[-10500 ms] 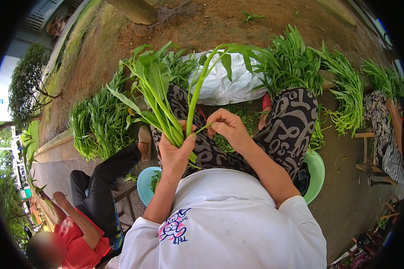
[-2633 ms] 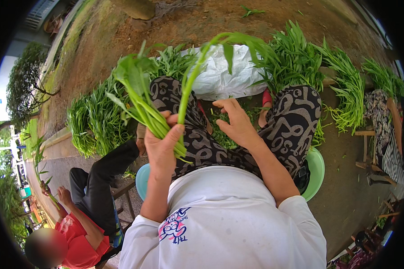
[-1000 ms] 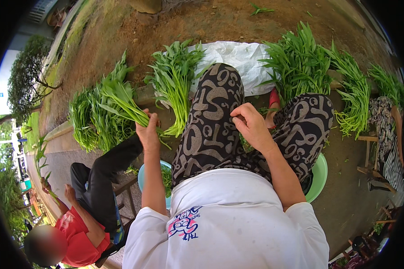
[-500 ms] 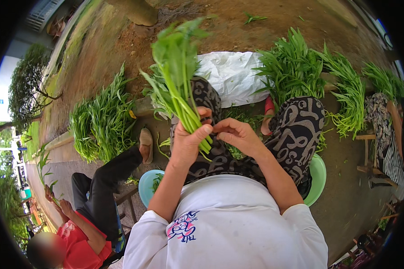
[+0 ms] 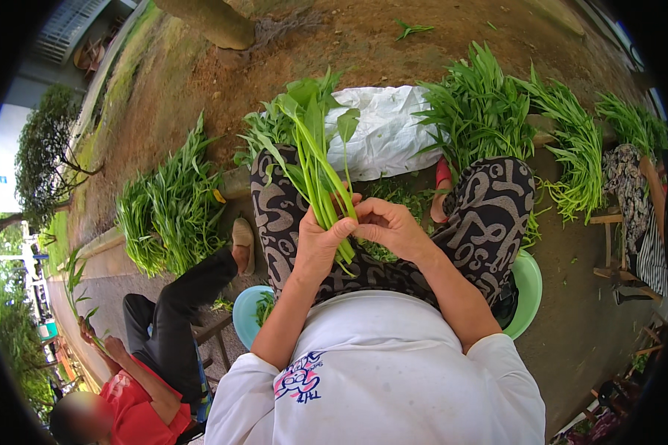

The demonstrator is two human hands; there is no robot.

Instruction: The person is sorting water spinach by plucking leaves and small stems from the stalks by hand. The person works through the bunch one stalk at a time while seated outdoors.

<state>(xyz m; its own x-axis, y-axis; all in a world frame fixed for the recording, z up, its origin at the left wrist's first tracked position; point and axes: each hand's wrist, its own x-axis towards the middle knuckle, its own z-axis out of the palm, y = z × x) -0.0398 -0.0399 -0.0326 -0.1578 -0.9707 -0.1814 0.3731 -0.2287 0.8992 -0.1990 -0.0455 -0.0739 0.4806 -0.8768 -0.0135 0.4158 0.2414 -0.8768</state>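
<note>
My left hand [image 5: 323, 239] is wrapped round the lower stems of a bunch of leafy greens [image 5: 315, 159], which look like water spinach. The leaves point up and away, and the cut stem ends poke out below my fist. Close beside it, my right hand [image 5: 393, 226] is closed in a pinch, its thumb and fingertips against the left thumb and the edge of the stems. What lies inside that pinch is hidden. Both hands are held over my lap, between my patterned trouser knees.
A white plastic sack [image 5: 382, 130] lies ahead on the ground. Piles of greens stand at left [image 5: 174, 204] and right [image 5: 486, 111]. A blue basin [image 5: 243, 315] and a green basin [image 5: 528, 293] flank my hips. A seated person in red [image 5: 145, 404] handles stems at left.
The bunch, blurred and raised before, has come lower, and its leaves fan apart more. My right hand has moved slightly left, up against the left thumb. My left knee has swung outward.
</note>
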